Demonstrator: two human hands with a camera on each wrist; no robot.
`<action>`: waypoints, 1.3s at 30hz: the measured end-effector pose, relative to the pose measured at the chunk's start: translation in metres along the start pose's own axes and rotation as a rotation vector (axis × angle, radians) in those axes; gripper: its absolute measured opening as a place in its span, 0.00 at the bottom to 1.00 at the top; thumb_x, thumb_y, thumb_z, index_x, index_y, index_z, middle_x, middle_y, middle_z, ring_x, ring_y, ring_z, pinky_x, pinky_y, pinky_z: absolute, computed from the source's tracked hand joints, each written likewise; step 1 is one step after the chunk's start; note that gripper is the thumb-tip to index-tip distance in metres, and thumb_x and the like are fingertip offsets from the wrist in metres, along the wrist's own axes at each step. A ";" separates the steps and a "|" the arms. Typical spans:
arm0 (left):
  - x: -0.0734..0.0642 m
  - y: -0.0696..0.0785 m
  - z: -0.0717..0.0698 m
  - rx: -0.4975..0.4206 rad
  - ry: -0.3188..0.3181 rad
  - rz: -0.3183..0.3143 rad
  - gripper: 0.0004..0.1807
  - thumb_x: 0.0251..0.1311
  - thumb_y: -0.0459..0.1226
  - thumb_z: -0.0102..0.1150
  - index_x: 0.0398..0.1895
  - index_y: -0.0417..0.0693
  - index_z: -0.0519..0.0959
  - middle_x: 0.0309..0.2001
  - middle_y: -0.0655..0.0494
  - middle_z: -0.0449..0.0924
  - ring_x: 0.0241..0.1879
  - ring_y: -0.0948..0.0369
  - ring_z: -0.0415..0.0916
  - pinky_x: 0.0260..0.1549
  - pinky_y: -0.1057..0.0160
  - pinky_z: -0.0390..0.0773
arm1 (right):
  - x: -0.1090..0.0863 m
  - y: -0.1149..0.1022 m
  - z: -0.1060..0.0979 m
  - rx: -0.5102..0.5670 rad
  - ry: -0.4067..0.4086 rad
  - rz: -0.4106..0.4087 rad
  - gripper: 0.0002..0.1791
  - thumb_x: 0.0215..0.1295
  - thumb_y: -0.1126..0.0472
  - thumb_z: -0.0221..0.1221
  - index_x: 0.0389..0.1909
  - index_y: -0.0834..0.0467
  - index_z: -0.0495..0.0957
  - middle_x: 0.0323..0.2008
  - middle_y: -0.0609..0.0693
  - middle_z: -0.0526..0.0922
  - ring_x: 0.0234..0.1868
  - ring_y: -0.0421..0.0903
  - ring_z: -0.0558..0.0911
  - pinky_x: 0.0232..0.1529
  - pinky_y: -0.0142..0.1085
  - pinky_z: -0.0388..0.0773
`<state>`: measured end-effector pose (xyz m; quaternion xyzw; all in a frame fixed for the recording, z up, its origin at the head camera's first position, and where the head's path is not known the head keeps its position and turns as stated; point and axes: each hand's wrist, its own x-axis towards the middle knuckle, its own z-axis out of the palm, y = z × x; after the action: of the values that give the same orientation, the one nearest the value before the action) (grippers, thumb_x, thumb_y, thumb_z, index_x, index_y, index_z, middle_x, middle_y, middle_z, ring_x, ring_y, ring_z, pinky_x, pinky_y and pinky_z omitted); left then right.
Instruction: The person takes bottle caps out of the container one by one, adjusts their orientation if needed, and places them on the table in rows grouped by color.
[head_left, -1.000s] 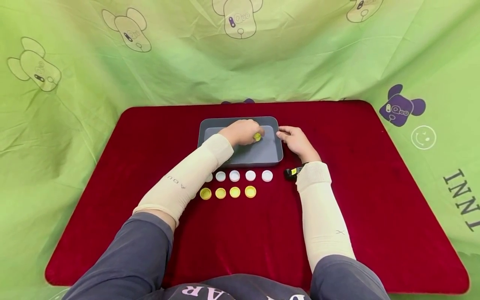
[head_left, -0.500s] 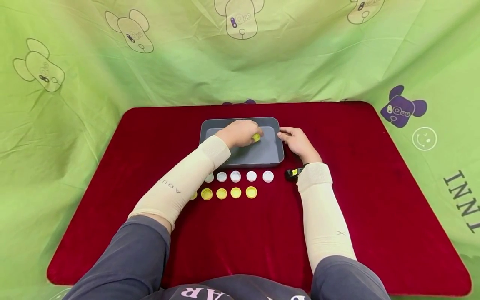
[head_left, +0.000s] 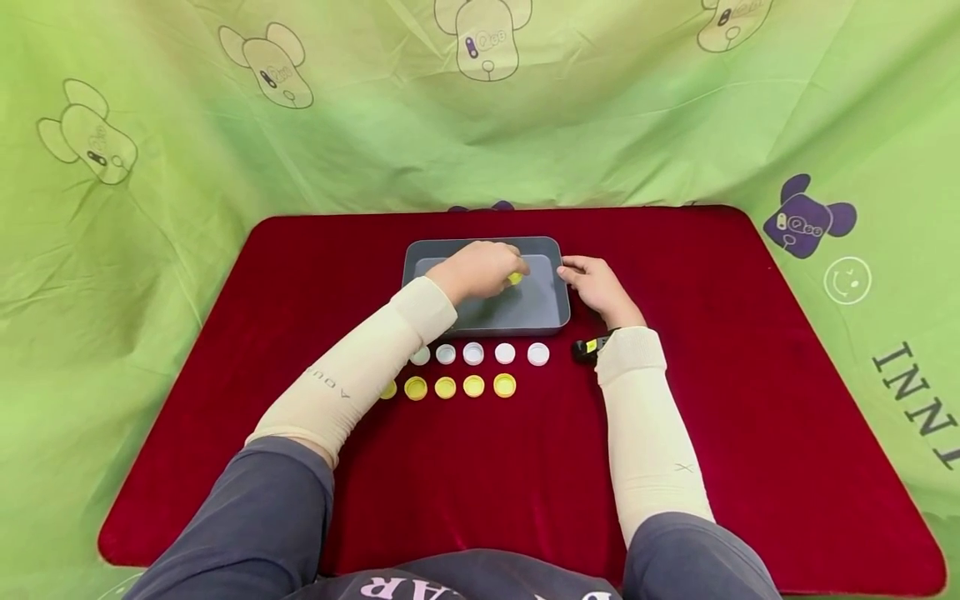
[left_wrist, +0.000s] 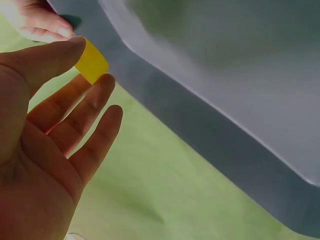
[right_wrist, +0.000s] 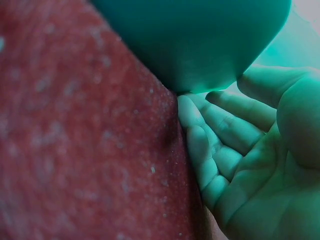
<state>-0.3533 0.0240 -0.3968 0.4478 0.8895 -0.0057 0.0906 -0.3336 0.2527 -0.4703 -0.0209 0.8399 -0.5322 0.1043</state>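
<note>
My left hand is over the grey rectangular tray, pinching a yellow bottle cap between thumb and fingertips; the left wrist view shows the other fingers spread loosely. In the head view only part of that cap peeks out past the fingers. At the tray's right side is my right hand, its thumb touching the outer wall. From the right wrist view, the fingers of this hand reach along the tray's lower edge beside the red cloth.
In front of the tray lies a row of white bottle caps, and nearer still a row of yellow bottle caps. My left sleeve covers the rows' left ends. A red cloth covers the table; a green curtain hangs behind.
My left forearm has shifted slightly left, uncovering more of the leftmost yellow cap. The left hand stays over the tray with its cap, and the right hand keeps its place at the wall.
</note>
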 end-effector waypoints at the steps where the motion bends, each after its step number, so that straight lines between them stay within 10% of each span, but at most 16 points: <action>1: -0.001 0.002 -0.001 0.004 -0.001 0.003 0.20 0.63 0.34 0.62 0.59 0.53 0.80 0.55 0.55 0.78 0.56 0.58 0.73 0.54 0.56 0.73 | 0.000 0.000 0.000 0.000 -0.002 0.003 0.24 0.73 0.59 0.53 0.65 0.65 0.69 0.55 0.62 0.77 0.47 0.54 0.74 0.48 0.44 0.71; 39: -0.043 0.040 0.010 0.012 0.126 0.089 0.16 0.61 0.34 0.64 0.53 0.52 0.83 0.50 0.56 0.80 0.48 0.61 0.78 0.45 0.60 0.78 | -0.003 -0.002 -0.002 -0.011 -0.015 0.018 0.25 0.74 0.56 0.53 0.67 0.62 0.69 0.56 0.59 0.76 0.47 0.52 0.73 0.48 0.43 0.71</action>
<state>-0.2945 0.0133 -0.3967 0.4868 0.8727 0.0211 0.0317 -0.3315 0.2539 -0.4677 -0.0180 0.8421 -0.5265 0.1151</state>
